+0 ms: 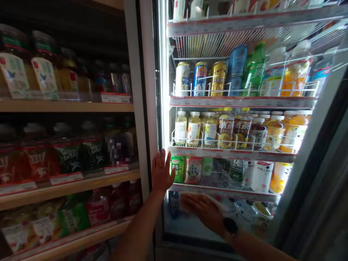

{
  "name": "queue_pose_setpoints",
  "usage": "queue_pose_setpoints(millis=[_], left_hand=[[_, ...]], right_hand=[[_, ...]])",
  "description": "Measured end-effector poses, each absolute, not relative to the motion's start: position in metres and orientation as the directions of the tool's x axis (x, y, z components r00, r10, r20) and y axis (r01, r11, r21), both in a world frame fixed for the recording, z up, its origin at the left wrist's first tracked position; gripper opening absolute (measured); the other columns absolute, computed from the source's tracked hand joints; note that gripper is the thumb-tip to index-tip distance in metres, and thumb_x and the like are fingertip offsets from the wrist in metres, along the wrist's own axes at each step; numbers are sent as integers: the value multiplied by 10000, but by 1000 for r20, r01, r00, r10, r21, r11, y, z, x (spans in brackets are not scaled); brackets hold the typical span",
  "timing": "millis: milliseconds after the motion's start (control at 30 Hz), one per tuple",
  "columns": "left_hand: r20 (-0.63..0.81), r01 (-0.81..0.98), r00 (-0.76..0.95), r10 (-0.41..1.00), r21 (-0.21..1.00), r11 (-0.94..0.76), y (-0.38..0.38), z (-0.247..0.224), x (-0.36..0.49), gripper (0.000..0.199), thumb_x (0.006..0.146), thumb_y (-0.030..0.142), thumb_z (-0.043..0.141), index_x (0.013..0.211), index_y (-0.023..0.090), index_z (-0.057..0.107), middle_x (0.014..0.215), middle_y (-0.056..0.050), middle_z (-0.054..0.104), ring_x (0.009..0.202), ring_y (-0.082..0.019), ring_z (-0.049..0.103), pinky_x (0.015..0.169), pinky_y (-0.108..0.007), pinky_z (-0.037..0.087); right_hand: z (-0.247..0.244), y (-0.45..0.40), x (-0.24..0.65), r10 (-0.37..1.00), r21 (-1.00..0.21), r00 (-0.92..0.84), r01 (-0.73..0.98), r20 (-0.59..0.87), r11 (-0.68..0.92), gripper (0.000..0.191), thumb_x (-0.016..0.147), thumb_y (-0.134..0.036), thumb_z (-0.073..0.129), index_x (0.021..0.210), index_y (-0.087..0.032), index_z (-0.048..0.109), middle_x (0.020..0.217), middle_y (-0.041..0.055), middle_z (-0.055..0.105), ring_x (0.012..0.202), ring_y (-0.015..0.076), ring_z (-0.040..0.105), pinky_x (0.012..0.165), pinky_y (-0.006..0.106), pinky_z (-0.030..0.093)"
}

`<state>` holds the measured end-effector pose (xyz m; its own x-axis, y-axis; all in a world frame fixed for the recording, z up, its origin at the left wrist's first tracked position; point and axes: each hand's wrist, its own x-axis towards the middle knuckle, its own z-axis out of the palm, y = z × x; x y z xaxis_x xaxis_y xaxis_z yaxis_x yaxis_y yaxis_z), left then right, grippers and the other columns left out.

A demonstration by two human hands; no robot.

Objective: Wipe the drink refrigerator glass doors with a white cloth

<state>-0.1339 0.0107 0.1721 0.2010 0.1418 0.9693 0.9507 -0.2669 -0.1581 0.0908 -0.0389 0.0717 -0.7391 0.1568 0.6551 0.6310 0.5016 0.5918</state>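
My left hand (162,173) is raised with its fingers spread, against the left edge of a lit drinks fridge (231,102). Lower and to the right, my right hand (199,206) lies flat and a little blurred over the glass in front of the bottom shelf. Under and behind its fingers a pale cloth (216,201) shows in part. A dark watch (230,225) sits on the right wrist. Green and pink cans stand just beyond the left fingertips, on the shelf above the right hand.
Wooden shelves (65,106) with rows of bottles fill the left side. Inside the fridge, wire-fronted shelves hold cans (200,78) and several bottles (258,132). A dark door frame (312,145) slants along the right.
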Motion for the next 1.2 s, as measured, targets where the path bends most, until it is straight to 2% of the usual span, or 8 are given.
queue_pose_setpoints(millis=[133, 233, 333, 400, 667, 933, 1100, 1200], left_hand=[[974, 948, 191, 126, -149, -281, 13, 170, -134, 687, 965, 338, 438, 1559, 174, 133, 1619, -106, 152, 1506, -271, 119, 1223, -458, 175], [971, 950, 185, 152, -137, -280, 13, 168, -135, 708, 957, 344, 461, 1560, 181, 128, 1610, -109, 190, 1498, -284, 159, 1213, -465, 214], [971, 951, 179, 157, -130, -279, 12, 166, -135, 705, 959, 350, 456, 1559, 181, 127, 1605, -108, 214, 1494, -283, 183, 1209, -463, 227], [972, 951, 179, 154, -131, -282, 11, 165, -135, 696, 961, 338, 450, 1559, 186, 128, 1601, -102, 233, 1492, -274, 197, 1209, -453, 231], [976, 948, 196, 93, -165, -273, 15, 157, -137, 708, 951, 300, 446, 1558, 151, 115, 1606, -109, 214, 1504, -263, 145, 1208, -446, 235], [976, 944, 189, 111, -150, -293, 17, 159, -138, 678, 955, 282, 417, 1558, 170, 128, 1610, -105, 211, 1497, -268, 182, 1209, -463, 225], [977, 944, 198, 83, -167, -285, 15, 161, -136, 650, 966, 281, 403, 1555, 166, 152, 1615, -99, 198, 1503, -258, 161, 1213, -450, 216], [975, 948, 195, 103, -160, -276, 17, 159, -139, 657, 964, 287, 414, 1556, 173, 152, 1615, -102, 194, 1501, -265, 164, 1214, -464, 213]], right_hand=[[142, -30, 89, 135, 599, -717, 657, 684, 458, 675, 814, -42, 434, 1471, -195, 423, 1615, -52, 222, 1514, 147, 0, 1243, 378, 16], [223, -18, 78, 190, 553, -654, 734, 733, 394, 675, 892, -97, 423, 1542, -174, 258, 1610, 17, 253, 1517, 175, 33, 1233, 468, -61], [285, -11, 61, 146, 471, -543, 812, 827, 345, 660, 956, -196, 411, 1561, -135, 155, 1599, 74, 287, 1512, 204, 100, 1236, 489, -12], [299, -9, 49, 115, 459, -523, 818, 844, 348, 653, 970, -246, 419, 1560, -127, 164, 1594, 87, 301, 1507, 237, 131, 1235, 503, 38], [229, -9, 35, 73, 586, -657, 713, 750, 385, 570, 924, -210, 492, 1482, -145, 393, 1557, 76, 383, 1479, 247, 225, 1212, 464, 134], [148, -11, 61, 105, 587, -692, 673, 714, 450, 582, 887, -123, 454, 1467, -164, 423, 1566, 59, 370, 1466, 211, 254, 1167, 418, 235], [81, -19, 99, 125, 597, -734, 628, 667, 500, 687, 789, -33, 418, 1457, -188, 444, 1598, -27, 302, 1486, 167, 189, 1113, 347, 313], [68, -24, 130, 116, 619, -759, 599, 640, 508, 742, 752, -4, 398, 1462, -216, 437, 1601, -57, 289, 1488, 141, 181, 1094, 322, 330]])
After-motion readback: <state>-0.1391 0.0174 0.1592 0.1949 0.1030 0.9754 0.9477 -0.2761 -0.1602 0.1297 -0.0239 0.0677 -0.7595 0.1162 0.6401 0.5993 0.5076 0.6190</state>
